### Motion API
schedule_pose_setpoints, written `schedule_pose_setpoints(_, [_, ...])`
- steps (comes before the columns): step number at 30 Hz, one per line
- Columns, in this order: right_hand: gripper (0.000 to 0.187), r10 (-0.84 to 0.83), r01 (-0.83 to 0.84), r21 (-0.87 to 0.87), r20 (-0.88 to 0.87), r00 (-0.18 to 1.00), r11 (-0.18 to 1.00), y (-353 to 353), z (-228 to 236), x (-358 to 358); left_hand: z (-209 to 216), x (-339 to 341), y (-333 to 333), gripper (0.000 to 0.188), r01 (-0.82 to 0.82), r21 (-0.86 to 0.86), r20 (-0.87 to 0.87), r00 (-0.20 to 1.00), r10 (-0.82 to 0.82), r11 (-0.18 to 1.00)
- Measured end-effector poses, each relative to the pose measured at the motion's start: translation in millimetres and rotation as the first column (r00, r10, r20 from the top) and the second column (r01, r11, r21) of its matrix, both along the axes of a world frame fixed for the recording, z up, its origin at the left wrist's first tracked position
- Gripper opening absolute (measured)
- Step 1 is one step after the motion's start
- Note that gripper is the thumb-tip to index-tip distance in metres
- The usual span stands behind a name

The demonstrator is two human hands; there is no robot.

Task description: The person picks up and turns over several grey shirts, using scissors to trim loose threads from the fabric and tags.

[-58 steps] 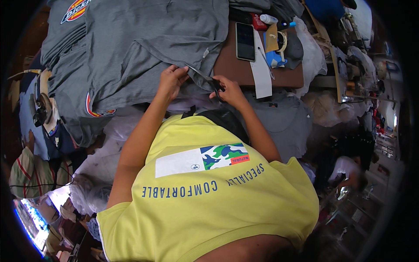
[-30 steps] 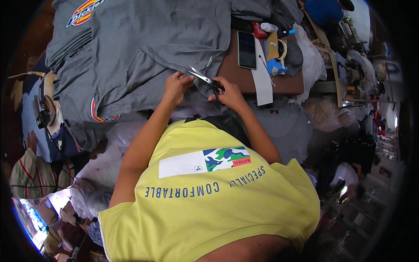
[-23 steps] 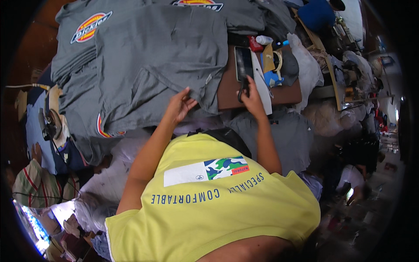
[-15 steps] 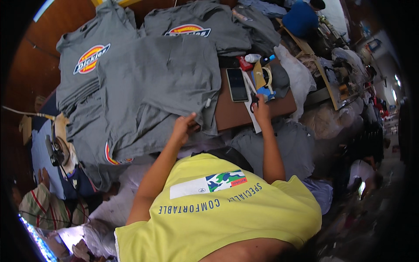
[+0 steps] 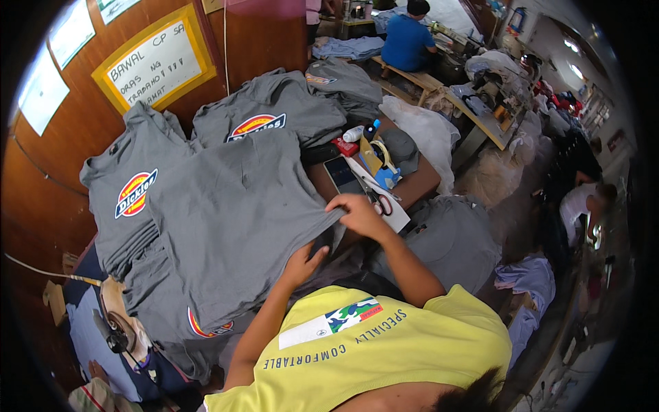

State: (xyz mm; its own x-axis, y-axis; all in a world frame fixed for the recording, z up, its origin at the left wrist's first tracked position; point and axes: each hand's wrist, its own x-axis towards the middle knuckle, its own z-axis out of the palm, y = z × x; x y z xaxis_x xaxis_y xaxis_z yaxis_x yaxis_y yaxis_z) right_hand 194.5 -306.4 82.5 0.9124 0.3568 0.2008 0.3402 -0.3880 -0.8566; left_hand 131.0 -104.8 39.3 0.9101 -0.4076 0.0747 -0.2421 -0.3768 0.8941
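Observation:
A grey T-shirt (image 5: 233,199) lies spread over other grey shirts on the table. My right hand (image 5: 357,214) pinches its near right edge between thumb and fingers. Close by, my left hand (image 5: 301,266) is at the same edge, thumb held apart; its fingertips are partly hidden by the cloth. Scissors (image 5: 382,204) with dark red handles rest just right of my right hand, on a white paper strip (image 5: 398,220). Beyond them a smartphone (image 5: 341,174) lies on the brown tabletop.
More grey shirts with a printed badge (image 5: 136,193) are piled left and behind. A tape roll (image 5: 386,154), a white bottle (image 5: 353,134) and a red packet (image 5: 345,147) stand at the right. An iron (image 5: 118,336) is at lower left. A person in blue (image 5: 408,42) sits farther back.
My right hand has let go of the scissors, which now lie on the table, and has moved left onto the shirt's edge. The view has swung upward, showing more wall.

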Motion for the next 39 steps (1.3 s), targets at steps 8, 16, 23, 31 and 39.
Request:
schedule_pose_setpoints(8, [0.037,-0.365,0.432,-0.159,0.328,0.871,0.888,-46,7,-14,19,11,103,0.051,-0.348,-0.74,-0.332,0.933,0.137,0.576])
schedule_pose_setpoints(16, [0.046,0.595,-0.594,-0.035,0.008,0.804,0.803,152,-23,-57,83,26,78,0.049,-0.359,-0.914,-0.338,0.932,0.132,0.187])
schedule_pose_setpoints(23, [0.039,-0.053,-0.034,0.237,0.35,0.935,0.971,197,-42,23,88,-12,76,0.047,-0.379,-0.913,-0.344,0.914,0.215,0.152])
schedule_pose_setpoints(31, [0.039,0.606,-0.39,0.589,-0.222,0.764,0.708,133,12,52,110,-18,106,0.045,-0.355,-0.931,-0.319,0.902,0.29,0.079])
schedule_pose_setpoints(39, [0.04,0.635,-0.375,0.599,-0.305,0.71,0.707,108,-8,49,101,-28,92,0.043,-0.374,-0.921,-0.33,0.899,0.289,0.11])
